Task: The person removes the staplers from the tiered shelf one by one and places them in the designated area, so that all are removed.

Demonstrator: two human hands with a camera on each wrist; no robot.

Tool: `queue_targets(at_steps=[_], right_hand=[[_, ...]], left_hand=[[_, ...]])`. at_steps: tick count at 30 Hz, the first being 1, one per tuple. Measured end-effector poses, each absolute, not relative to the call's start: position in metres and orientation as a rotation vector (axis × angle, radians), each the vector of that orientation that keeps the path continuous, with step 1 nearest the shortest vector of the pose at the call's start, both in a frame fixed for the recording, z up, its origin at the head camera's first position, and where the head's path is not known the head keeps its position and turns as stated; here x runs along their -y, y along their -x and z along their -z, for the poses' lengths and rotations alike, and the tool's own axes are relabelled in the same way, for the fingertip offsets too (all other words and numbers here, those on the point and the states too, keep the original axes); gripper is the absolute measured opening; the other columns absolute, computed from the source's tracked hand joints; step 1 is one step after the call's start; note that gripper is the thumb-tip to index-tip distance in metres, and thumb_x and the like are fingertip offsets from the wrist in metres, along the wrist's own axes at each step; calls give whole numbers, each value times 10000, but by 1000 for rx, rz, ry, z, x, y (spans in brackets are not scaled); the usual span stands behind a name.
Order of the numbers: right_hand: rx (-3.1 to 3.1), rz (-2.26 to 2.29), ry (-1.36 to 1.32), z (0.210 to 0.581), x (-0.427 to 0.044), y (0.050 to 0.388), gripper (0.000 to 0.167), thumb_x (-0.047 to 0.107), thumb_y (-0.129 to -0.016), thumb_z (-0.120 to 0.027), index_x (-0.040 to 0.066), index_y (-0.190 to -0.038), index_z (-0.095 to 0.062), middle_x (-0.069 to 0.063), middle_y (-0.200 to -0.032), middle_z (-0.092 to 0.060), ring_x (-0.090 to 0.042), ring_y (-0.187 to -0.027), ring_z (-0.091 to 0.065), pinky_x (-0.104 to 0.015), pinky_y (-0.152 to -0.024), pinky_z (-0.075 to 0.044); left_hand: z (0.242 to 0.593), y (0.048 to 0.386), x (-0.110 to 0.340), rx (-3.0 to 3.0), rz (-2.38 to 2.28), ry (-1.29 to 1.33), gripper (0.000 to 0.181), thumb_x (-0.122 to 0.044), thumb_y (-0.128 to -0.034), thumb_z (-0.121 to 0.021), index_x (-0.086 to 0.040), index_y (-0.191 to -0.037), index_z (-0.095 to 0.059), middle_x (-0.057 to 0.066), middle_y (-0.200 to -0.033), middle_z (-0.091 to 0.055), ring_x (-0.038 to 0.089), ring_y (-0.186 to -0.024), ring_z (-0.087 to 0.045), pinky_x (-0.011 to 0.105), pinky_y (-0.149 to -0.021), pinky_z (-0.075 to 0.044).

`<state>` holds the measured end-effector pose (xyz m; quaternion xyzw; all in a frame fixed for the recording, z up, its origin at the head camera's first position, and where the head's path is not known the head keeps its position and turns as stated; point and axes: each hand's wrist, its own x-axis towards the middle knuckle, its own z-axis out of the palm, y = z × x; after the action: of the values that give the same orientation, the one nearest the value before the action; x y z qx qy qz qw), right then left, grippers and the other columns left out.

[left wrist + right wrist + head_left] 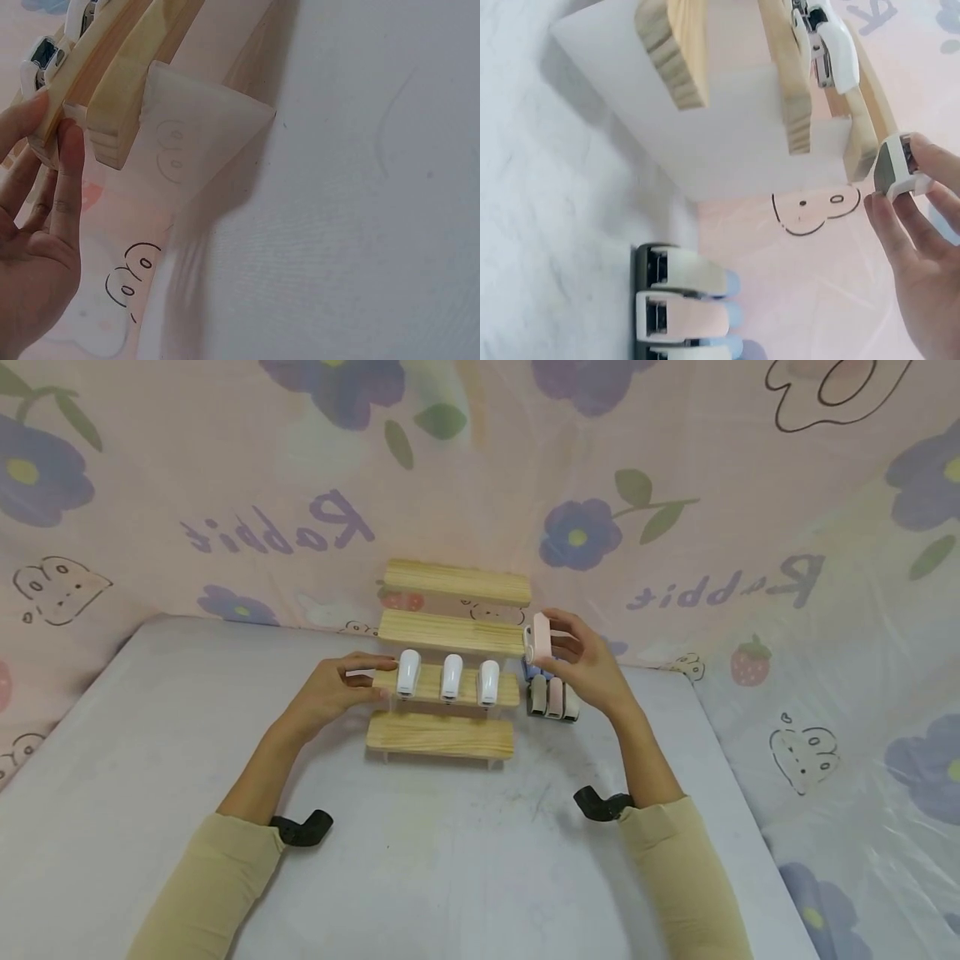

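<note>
A stepped rack with wooden shelf boards (438,735) and white side panels (187,120) stands on the table. Three small white staplers (452,677) sit in a row on its second board from the bottom. My left hand (335,687) pinches that board's left end; the left wrist view shows the thumb above and fingers beneath the board. With my right hand (592,667) I hold a small pink stapler (542,640) between thumb and fingers, raised beside the right end of the third board. In the right wrist view this stapler (889,166) is turned with its underside toward the camera.
Right of the rack, grey, pink and cream staplers (555,696) stand side by side on the white table (450,860), with blue staplers (534,670) partly hidden behind them. A printed cloth (465,460) hangs close behind the rack.
</note>
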<state>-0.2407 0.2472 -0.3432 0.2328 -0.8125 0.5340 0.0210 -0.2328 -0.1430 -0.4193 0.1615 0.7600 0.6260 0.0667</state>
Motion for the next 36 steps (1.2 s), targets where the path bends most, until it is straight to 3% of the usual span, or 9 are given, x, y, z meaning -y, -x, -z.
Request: queue_targets(at_steps=[8,16,24,30,36], right_hand=[[2540,-1635,-666,353,-266,239,723,-17,-888,-720,95,-1521,-390,-160,-1439,-454,-355,-1261,-510,-258,-968,-481],[2603,-1571,-558,369,-286,233,725,-4,-885,-728,115,-1519,-397,-138,-1474,-434,-346,-1307,-488,-365,-1047,-436],[2632,-1561,-494,379,-305,229,727,-25,-882,-723,76,-1518,-387,-204,-1434,-457,-395,-1293,-494,-326,-1011,-467],[2660,-1546,-467,383,-315,226,707,-20,-886,-722,45,-1507,-392,-210,-1426,-463,-401,-1293,-493,-376,-1023,-456],[2691,-1537,-409,397,-330,223,701,16,-890,-731,95,-1508,-410,-180,-1451,-461,-382,-1297,-500,-240,-954,-489]], left_hand=[[419,232,143,-2291,-1888,-502,451,-112,-820,-826,-72,-1249,-694,38,-1353,-593,142,-1273,-486,241,-999,-445],[419,232,144,-2295,-1887,-502,450,-120,-818,-829,-83,-1247,-697,31,-1348,-594,144,-1268,-489,253,-1003,-445],[420,232,143,-2297,-1881,-487,451,-123,-820,-828,-88,-1250,-696,26,-1353,-589,148,-1262,-493,255,-1006,-442],[419,233,144,-2296,-1890,-486,450,-117,-821,-826,-82,-1250,-694,32,-1355,-588,168,-1235,-510,240,-983,-453],[419,232,143,-2304,-1880,-525,458,-132,-833,-817,-70,-1266,-682,54,-1367,-583,185,-1280,-482,241,-994,-444]])
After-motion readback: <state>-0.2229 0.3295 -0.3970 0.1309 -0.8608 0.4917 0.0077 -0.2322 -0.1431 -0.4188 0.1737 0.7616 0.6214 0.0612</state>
